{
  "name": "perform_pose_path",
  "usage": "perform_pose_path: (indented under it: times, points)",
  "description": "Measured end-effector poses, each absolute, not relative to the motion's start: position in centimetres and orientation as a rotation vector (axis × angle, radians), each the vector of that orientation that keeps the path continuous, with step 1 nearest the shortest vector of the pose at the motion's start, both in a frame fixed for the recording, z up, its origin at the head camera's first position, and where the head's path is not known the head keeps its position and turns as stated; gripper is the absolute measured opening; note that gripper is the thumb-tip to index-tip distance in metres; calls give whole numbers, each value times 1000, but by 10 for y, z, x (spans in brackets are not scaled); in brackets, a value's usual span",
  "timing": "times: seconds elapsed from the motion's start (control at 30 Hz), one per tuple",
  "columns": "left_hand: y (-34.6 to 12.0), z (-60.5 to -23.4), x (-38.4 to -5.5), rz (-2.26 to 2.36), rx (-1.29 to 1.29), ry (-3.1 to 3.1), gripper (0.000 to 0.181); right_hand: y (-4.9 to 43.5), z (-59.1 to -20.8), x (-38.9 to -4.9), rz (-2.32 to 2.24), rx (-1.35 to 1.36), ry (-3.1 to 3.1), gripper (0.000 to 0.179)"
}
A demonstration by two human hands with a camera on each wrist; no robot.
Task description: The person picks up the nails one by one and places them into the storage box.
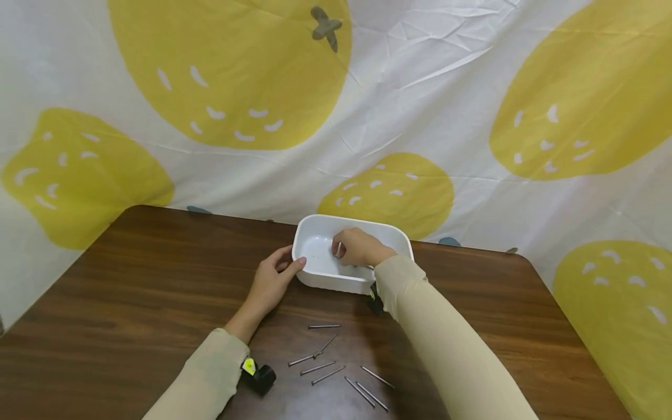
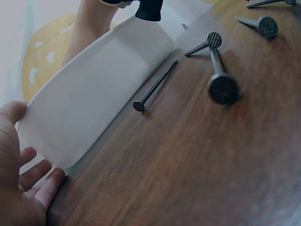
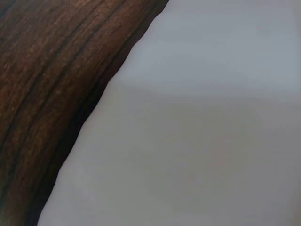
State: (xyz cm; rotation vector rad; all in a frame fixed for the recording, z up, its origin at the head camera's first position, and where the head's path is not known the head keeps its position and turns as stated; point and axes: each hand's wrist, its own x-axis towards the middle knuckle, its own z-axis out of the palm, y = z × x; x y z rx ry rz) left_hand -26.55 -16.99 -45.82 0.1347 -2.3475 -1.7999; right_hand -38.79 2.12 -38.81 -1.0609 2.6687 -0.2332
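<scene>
A white rectangular plastic container (image 1: pixel 336 283) with rounded corners stands near the back of the table. My left hand (image 1: pixel 270 280) holds its left end, thumb at the rim and the other fingers against the outer wall, as the left wrist view also shows. Inside the container is my right hand (image 1: pixel 361 247), with curled fingers pinching a metal nail (image 1: pixel 339 249). Part of the container floor is hidden under that hand. The right wrist view is filled by the container's white wall (image 3: pixel 188 141), with no fingers in sight.
Several loose nails lie on the brown wooden table (image 1: pixel 157 309) in front of the container, among them one nail (image 1: pixel 324 326) closest to it and another (image 1: pixel 377 377) near the right forearm. A white cloth (image 1: pixel 252 181) with yellow fruit prints hangs behind the table.
</scene>
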Motion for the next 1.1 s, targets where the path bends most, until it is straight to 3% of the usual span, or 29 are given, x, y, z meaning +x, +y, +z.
perform_pose_path:
  times: [0.37, 0.6, 1.1]
  points:
    - [-168, -459, -267, -1802, 123, -2341, 57, 28, -385, -388, -176, -1011, 2736, 15]
    - [-171, -458, -265, -1763, 147, -2373, 58, 37, -363, -380, -230, -1087, 2765, 17]
    - [-178, -459, -271, -1758, 131, -2367, 58, 88, -330, -323, -362, -1297, 2810, 17]
